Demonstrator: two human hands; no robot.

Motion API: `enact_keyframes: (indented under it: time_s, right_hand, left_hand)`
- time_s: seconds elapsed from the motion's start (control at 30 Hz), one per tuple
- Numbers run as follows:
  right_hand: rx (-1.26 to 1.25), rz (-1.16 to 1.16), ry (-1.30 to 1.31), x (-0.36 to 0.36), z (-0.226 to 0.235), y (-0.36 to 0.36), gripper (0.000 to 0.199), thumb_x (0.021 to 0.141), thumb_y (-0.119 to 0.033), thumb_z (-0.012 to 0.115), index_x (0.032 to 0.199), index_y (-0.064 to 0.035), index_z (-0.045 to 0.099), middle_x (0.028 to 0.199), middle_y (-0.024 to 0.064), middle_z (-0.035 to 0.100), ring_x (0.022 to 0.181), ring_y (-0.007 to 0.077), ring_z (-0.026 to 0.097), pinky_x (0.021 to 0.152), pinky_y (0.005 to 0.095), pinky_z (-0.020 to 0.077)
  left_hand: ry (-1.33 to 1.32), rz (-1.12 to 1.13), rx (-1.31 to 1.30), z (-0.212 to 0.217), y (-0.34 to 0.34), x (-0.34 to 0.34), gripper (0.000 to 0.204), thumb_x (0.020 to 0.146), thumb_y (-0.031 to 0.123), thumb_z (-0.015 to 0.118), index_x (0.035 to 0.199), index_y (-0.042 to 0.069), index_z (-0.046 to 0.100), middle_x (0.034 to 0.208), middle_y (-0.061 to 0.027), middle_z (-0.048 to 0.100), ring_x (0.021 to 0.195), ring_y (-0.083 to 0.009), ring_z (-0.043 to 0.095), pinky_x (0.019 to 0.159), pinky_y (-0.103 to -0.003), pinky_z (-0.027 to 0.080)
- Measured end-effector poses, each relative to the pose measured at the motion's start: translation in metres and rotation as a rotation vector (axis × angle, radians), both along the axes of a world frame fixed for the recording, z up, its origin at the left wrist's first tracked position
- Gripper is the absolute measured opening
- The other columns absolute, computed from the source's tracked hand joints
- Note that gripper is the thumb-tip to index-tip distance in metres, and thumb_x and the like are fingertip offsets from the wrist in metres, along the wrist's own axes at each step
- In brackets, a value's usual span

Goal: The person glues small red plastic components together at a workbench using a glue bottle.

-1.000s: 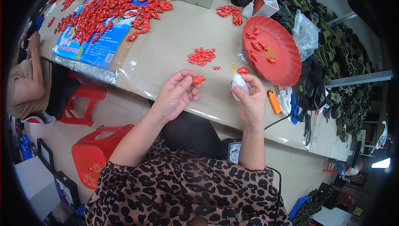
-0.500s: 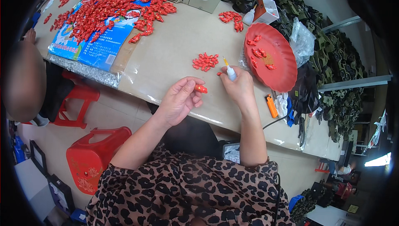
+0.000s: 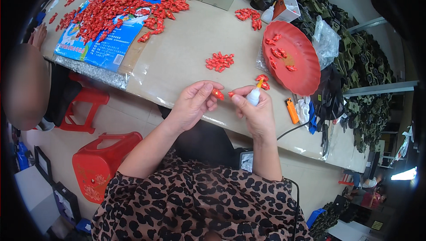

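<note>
My left hand (image 3: 193, 103) pinches a small red plastic piece (image 3: 217, 94) between thumb and fingers over the table's near edge. My right hand (image 3: 255, 110) grips a small white glue bottle (image 3: 254, 95) with an orange tip, and a second small red piece (image 3: 231, 94) sits at its thumb tip, right beside the left hand's piece. A small heap of red pieces (image 3: 219, 61) lies on the table just beyond both hands. A few more red pieces (image 3: 262, 81) lie by the red plate (image 3: 306, 79).
A big spread of red pieces (image 3: 120, 10) covers a blue printed sheet (image 3: 100, 48) at the far left. An orange lighter (image 3: 292, 110) lies right of my hand. Another person (image 3: 22, 86) sits at the left. Red stools (image 3: 95, 163) stand below. Green toy vehicles (image 3: 359, 68) pile up at right.
My right hand came back from the red plate toward me with the glue bottle and now meets my left hand. The left hand kept its red piece and shifted little.
</note>
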State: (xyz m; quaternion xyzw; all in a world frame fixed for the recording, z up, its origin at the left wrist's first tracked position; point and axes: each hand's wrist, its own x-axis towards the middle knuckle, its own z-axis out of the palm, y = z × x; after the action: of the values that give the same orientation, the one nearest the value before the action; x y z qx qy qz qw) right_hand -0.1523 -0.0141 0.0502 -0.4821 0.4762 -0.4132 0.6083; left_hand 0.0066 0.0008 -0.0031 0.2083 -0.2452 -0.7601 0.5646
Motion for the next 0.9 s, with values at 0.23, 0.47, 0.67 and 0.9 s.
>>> enact_keyframes:
  time_s: [0.23, 0.47, 0.67, 0.9]
  right_hand:
    - [-0.035, -0.026, -0.094, 0.0, -0.015, 0.011, 0.01, 0.073, -0.007, 0.064, 0.078, -0.0011, 0.057, 0.065, 0.0005, 0.055, 0.053, 0.0029, 0.045, 0.046, 0.0158, 0.0356]
    - [-0.125, 0.008, -0.106, 0.001, -0.016, 0.016, 0.006, 0.074, -0.002, 0.061, 0.077, 0.001, 0.057, 0.073, 0.0035, 0.055, 0.067, 0.0081, 0.051, 0.062, 0.0204, 0.041]
    - [-0.192, 0.013, -0.017, 0.001, -0.019, 0.016, 0.006, 0.074, -0.001, 0.061, 0.077, 0.0017, 0.056, 0.074, 0.0045, 0.055, 0.069, 0.009, 0.051, 0.064, 0.0214, 0.0415]
    - [-0.13, 0.0, -0.093, 0.002, -0.019, 0.016, 0.006, 0.075, -0.002, 0.061, 0.077, 0.0022, 0.056, 0.073, 0.0049, 0.055, 0.068, 0.0092, 0.051, 0.063, 0.0219, 0.0419]
  left_hand:
    - [-0.169, -0.015, -0.079, -0.003, 0.001, -0.004, 0.028, 0.089, 0.022, 0.039, 0.096, -0.002, 0.052, 0.075, -0.0026, 0.05, 0.066, -0.0073, 0.042, 0.059, -0.021, 0.036]
    - [-0.246, -0.03, -0.116, -0.002, 0.003, -0.005, 0.028, 0.09, 0.021, 0.038, 0.095, -0.002, 0.052, 0.075, -0.0032, 0.049, 0.065, -0.0081, 0.041, 0.06, -0.021, 0.036]
    - [-0.237, -0.049, -0.119, 0.0, 0.002, -0.004, 0.027, 0.09, 0.02, 0.038, 0.095, -0.002, 0.052, 0.074, -0.0033, 0.049, 0.065, -0.0084, 0.041, 0.06, -0.021, 0.036]
    - [-0.253, -0.044, -0.107, 0.0, 0.002, -0.004, 0.027, 0.09, 0.02, 0.038, 0.094, -0.002, 0.053, 0.075, -0.0034, 0.049, 0.064, -0.008, 0.041, 0.059, -0.021, 0.037]
